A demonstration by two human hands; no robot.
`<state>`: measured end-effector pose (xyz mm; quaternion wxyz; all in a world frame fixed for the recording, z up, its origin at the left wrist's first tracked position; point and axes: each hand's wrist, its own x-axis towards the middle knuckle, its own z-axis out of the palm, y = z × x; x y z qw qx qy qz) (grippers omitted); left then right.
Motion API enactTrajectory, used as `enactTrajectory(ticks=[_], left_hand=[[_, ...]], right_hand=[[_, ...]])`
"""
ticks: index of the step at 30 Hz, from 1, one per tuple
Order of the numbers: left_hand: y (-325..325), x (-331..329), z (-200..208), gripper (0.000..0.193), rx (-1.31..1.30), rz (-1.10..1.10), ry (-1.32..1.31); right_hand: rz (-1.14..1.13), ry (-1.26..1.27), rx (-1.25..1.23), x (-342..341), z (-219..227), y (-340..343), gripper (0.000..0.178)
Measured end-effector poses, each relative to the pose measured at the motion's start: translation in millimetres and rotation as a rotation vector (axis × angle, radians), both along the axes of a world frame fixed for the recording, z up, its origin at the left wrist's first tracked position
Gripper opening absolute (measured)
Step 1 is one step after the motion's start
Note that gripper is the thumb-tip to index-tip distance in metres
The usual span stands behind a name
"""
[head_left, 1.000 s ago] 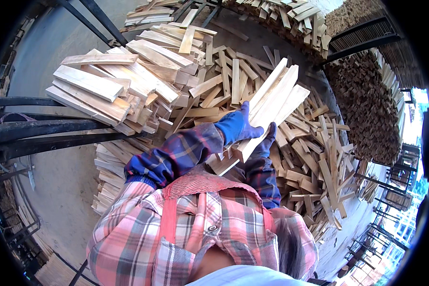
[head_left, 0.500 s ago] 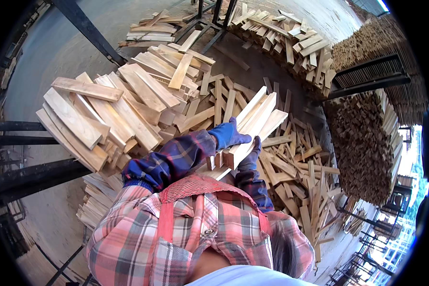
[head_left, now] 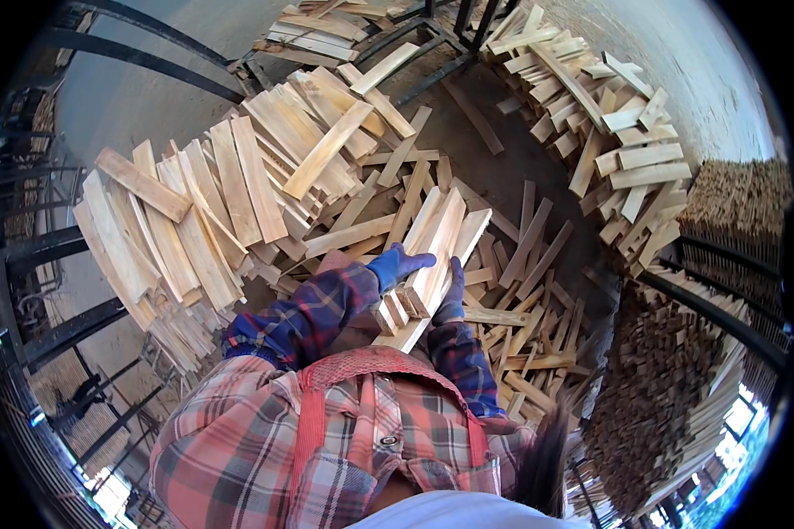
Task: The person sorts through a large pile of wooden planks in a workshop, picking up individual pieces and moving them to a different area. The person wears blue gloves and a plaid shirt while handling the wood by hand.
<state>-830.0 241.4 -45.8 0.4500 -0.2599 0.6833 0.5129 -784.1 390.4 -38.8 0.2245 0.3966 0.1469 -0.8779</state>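
left fingers (head_left: 421, 260) and right fingers (head_left: 456, 275) clasp several wooden slats (head_left: 440, 249).

Between a stack of pale flat boards (head_left: 243, 172) on my left and a heap of light-brown wooden slats (head_left: 640, 150) far right, a dark floor strip (head_left: 538, 163) leaves room ahead. Loose tan slats (head_left: 529, 339) obstruct low reach beside my blue-gloved right hand (head_left: 451, 295); black metal bars (head_left: 71, 331) stand beyond the stack.

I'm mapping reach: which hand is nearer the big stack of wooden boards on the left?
Left. The left hand is right of the stacked wooden boards, at the left side of the held boards; the right hand is farther off, at their right side.
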Motion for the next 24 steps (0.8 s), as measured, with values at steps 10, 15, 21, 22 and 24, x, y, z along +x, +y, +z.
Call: enactTrajectory(ticks=[10, 15, 21, 22, 24], left_hand=[[17, -94, 81, 0.073, 0.265, 0.32, 0.146], [25, -137, 76, 0.079, 0.48, 0.565, 0.246], [7, -221, 36, 0.079, 0.37, 0.63, 0.211], [8, -239, 30, 0.079, 0.406, 0.668, 0.207], [4, -279, 8, 0.078, 0.395, 0.689, 0.201]], right_hand=[[0.263, 0.147, 0.027, -133, 47, 33, 0.065], [0.42, 0.133, 0.089, -213, 40, 41, 0.062], [0.596, 0.12, 0.161, -315, 28, 21, 0.065], [0.589, 0.126, 0.139, -337, 7, 21, 0.064], [0.596, 0.131, 0.151, -378, -20, 16, 0.063]])
